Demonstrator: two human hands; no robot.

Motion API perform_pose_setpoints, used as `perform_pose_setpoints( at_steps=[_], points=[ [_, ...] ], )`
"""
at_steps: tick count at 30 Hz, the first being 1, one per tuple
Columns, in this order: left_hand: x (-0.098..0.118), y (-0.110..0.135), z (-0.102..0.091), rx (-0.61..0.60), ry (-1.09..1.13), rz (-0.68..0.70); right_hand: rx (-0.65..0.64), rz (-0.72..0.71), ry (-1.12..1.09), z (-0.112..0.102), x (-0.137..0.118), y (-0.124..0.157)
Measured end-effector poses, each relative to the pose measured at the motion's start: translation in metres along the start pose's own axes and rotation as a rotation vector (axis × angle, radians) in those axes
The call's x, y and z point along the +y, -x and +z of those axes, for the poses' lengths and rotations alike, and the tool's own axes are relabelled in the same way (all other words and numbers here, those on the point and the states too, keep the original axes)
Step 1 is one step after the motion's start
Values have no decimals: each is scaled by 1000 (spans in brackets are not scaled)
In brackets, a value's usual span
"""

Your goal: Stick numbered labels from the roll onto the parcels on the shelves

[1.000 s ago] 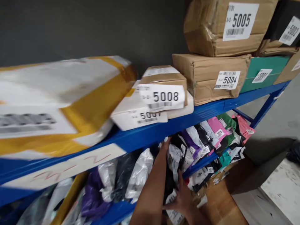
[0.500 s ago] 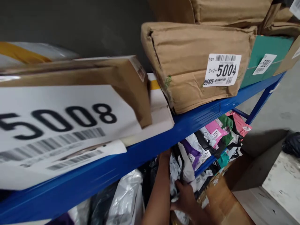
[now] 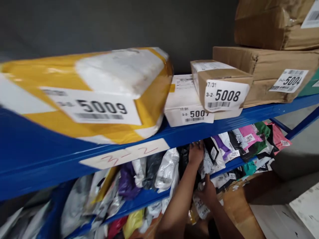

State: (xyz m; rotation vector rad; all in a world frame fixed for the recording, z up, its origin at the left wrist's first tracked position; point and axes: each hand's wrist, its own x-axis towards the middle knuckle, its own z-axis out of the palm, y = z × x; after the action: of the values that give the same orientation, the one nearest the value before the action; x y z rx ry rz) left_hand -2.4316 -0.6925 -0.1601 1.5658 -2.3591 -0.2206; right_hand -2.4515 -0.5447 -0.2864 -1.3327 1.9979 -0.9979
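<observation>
My left hand (image 3: 196,153) reaches under the blue shelf beam into a row of bagged parcels. Its fingers look stretched over the bags, between a black bag (image 3: 183,155) and a crumpled grey bag (image 3: 206,163); the fingertips are partly hidden. Lower and to the right, my right hand (image 3: 207,193) is closed on a labelled plastic parcel (image 3: 201,206), which hangs below the row. One raised digit of that hand is close to the grey bag's lower end. Whether it touches the bag I cannot tell.
Above, the blue beam (image 3: 139,146) carries a yellow-white parcel (image 3: 109,96) marked 5009, a white box (image 3: 183,96) and a brown box (image 3: 225,94) marked 5008. More bags, including a purple one (image 3: 128,181), fill the lower shelves. A large carton (image 3: 256,205) stands at lower right.
The view has swung left and back, so the boxes appear further right and smaller, and the yellow-white parcel shows fully. Both hands stay among the same bags; more of the labelled parcel shows.
</observation>
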Motion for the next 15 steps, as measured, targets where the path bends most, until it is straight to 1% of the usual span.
perform_pose_setpoints(
  at_steps=[1, 2, 4, 6, 7, 8, 9, 10, 11, 13, 15],
  points=[
    [-5, 27, -7, 26, 6, -5, -5, -33, -45, -2, 0, -1],
    [-11, 58, -12, 123, 35, -4, -9, -62, -85, -5, 0, -3],
    [-27, 127, -13, 244, 42, 18, -26, -109, -117, -14, 0, -9],
    [-43, 188, 2, 319, 1, -23, -40, -128, -55, -21, -1, -14],
    [-51, 210, 14, 355, 2, -81, -45, -128, 9, -24, -2, -16],
    [-57, 225, 27, 382, 22, -146, -53, -130, 83, -26, -4, -17],
    [-61, 234, 40, 400, 61, -189, -63, -136, 153, -28, -5, -18],
    [-64, 235, 52, 415, 106, -230, -76, -144, 206, -29, -7, -20],
    [-66, 232, 62, 422, 130, -254, -93, -154, 234, -30, -9, -21],
    [-64, 214, 75, 445, 131, -283, -105, -170, 214, -31, -15, -27],
    [-60, 191, 78, 463, 83, -259, -79, -146, 168, -32, -24, -37]
  ],
)
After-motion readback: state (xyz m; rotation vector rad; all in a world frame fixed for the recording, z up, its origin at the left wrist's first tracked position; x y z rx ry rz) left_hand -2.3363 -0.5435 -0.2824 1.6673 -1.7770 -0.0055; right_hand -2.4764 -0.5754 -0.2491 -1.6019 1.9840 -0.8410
